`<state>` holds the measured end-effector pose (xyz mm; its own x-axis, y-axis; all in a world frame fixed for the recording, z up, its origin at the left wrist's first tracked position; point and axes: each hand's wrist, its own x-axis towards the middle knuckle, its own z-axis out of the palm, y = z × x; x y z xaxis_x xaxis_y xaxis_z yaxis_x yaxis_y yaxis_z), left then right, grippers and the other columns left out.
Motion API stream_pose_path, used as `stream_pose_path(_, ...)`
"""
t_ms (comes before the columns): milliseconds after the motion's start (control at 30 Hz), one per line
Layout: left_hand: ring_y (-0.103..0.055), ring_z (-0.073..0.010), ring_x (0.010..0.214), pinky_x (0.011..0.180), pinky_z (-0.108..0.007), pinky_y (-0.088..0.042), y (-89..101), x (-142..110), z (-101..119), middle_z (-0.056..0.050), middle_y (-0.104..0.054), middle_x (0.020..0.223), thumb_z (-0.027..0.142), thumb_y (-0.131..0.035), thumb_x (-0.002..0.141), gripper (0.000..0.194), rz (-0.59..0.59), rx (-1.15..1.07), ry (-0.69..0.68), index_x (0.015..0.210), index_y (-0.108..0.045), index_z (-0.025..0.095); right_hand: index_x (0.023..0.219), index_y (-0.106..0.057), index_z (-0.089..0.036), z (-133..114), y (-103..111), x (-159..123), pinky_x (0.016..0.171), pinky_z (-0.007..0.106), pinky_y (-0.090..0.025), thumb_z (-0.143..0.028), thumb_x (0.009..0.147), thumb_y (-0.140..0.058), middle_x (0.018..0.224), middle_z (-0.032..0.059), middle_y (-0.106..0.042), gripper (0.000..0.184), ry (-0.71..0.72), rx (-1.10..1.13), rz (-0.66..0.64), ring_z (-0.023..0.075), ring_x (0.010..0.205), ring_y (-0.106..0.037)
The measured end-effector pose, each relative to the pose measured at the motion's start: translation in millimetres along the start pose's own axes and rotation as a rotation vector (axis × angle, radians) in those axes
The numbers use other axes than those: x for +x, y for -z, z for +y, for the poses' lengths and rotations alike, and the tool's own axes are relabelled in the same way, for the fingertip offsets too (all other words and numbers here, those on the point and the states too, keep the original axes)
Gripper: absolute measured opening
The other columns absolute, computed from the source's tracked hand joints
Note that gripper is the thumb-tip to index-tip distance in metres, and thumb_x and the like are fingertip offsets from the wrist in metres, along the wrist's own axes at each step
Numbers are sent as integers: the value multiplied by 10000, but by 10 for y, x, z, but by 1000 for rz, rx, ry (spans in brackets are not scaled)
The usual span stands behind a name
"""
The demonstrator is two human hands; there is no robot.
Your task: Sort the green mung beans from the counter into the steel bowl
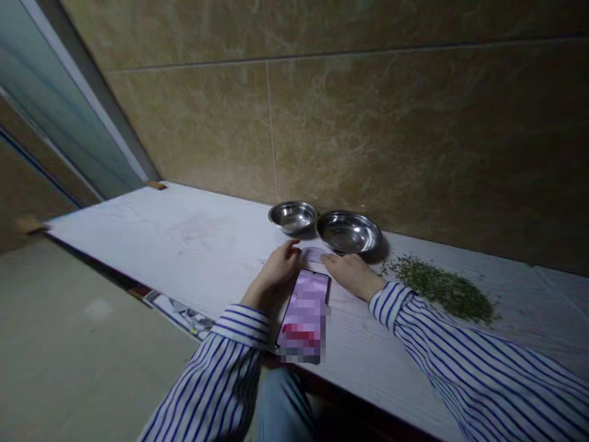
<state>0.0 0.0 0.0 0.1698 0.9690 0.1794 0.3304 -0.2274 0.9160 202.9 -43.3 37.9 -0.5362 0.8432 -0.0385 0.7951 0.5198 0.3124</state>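
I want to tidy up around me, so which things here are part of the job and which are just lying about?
Likely part of the job:
pale round piece between left hand and right hand
smaller steel bowl
larger steel bowl
green heap

Probably just lying about:
phone
printed material below the tabletop

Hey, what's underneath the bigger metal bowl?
The bigger bowl stands on the white tabletop, which shows beside it; whatever is directly beneath is covered, so I can't tell.

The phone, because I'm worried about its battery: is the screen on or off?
On: the phone, face up on the white table, shows a lit pink-purple display with a red patch, partly pixelated.
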Motion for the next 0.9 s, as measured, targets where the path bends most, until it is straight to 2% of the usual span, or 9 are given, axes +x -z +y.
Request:
stream_pose_path(267, -715, -262, 1055, 954, -402, -520, -7, 28, 18, -152, -780, 1126, 181, -612, 864, 347, 76, -97, 15, 1206, -667, 148, 1401, -526, -75, 26, 32, -36, 746, 387, -609, -55, 1003, -327, 1226, 215, -720, 445, -7, 5, -4, 292, 956, -763)
stream_pose_path(467, -726, -248, 859, 757, -361, -554, -33, 60, 15, -146, -778, 989, 131, -721, 765, 359, 127, -202, 84, 1122, -686, 134, 1427, -512, -95, 14, 41, -39, 766, 399, -612, -85, 1021, -326, 1272, 206, -704, 447, -28, 33, -9, 299, 986, -756)
stream_pose_path(600, -693, -211, 721, 647, -319, -534, -26, 73, 20, -85, -750, 824, 75, -742, 711, 372, 170, -271, 147, 1075, -695, 131, 1366, -571, -105, 18, 50, -53, 773, 430, -610, -112, 1028, -349, 1233, 186, -729, 404, -69, 142, 2, 319, 981, -757)
stream_pose_path(767, -661, -161, 653, 652, -299, -538, 11, 78, 37, -29, -711, 758, 44, -725, 699, 359, 223, -400, 186, 1044, -686, 134, 1367, -583, -119, 44, 48, -86, 832, 422, -602, -181, 1051, -367, 1237, 177, -735, 387, -108, 219, 38, 313, 1030, -749)
stream_pose_path(900, -661, -148, 667, 697, -308, -542, 54, 84, 28, -17, -703, 755, 66, -744, 689, 322, 263, -511, 195, 996, -684, 145, 1379, -598, -134, 71, 30, -143, 902, 438, -588, -209, 1052, -393, 1225, 177, -742, 393, -141, 364, 112, 309, 1071, -739)
